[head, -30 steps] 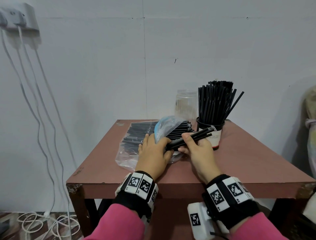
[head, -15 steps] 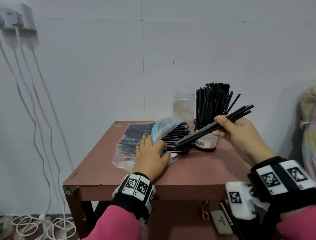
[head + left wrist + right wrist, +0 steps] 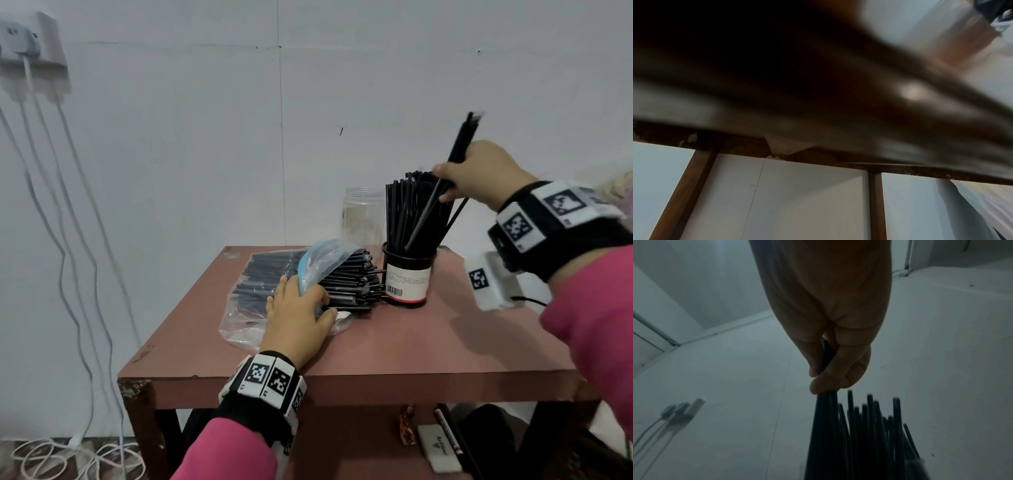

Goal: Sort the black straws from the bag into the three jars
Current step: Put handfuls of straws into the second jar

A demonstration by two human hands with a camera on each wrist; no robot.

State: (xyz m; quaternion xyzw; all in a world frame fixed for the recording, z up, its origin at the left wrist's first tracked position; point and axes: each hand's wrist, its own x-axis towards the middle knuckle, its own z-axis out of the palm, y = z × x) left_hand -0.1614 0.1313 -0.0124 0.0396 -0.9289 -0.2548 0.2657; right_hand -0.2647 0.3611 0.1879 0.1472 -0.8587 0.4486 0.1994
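While left wrist view blurs, left hand [image 3: 297, 317] presses bag [image 3: 274, 284] flat; right hand [image 3: 479, 174] grips straws [image 3: 430, 205].

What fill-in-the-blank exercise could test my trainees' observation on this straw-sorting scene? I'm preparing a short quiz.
1. The right hand grips a small bundle of black straws over the ____ jar.
2. The left hand rests on the clear plastic ____ of straws.
3. The transparent jar behind the bag holds ____ straws.
4. The labelled jar stands on a reddish-brown ____.

Missing words: labelled; bag; no; table
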